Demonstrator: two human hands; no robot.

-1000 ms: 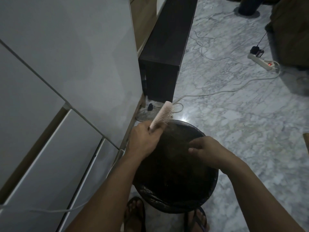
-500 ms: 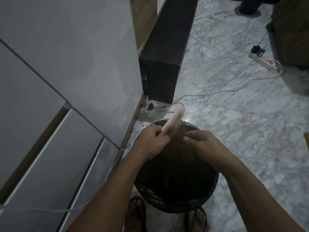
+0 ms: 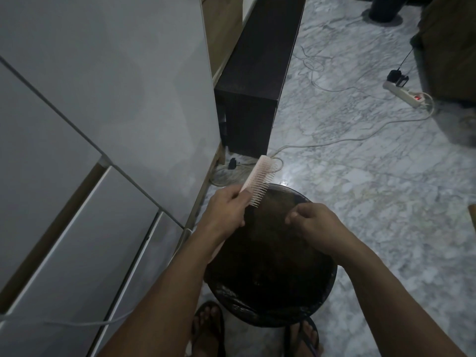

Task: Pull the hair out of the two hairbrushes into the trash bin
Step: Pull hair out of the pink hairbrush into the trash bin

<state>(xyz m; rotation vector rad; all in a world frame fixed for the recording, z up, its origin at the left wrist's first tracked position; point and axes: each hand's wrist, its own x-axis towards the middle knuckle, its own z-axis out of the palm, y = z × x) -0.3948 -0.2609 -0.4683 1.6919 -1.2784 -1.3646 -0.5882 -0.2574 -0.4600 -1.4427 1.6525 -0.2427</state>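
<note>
The left hand (image 3: 228, 206) is closed around the handle of a pale pink hairbrush (image 3: 257, 180), whose head angles up and away to the far right with its bristles facing right and down, over the far-left rim of the trash bin (image 3: 327, 287). The handle itself is hidden inside the fist. The right hand (image 3: 313, 224) hangs over the middle of the bin, apart from the brush, with fingertips (image 3: 292, 217) pinched together; whether any hair sits between them is too fine and too dark to make out. Only one brush shows.

The bin is round, lined with a black bag, and stands on the marble floor (image 3: 373, 189). Its inside is a dim brownish blur, so its contents cannot be told. Both forearms cover parts of its rim, and two sandalled feet (image 3: 208, 328) poke out at its near side, cut off by the picture's lower edge.

To the left rise grey cabinet doors (image 3: 103, 99). Beyond the bin stands a dark wooden bench (image 3: 257, 86), its far end cut off. White cables (image 3: 334, 143) trail across the floor to a power strip (image 3: 405, 94) at the far right.
</note>
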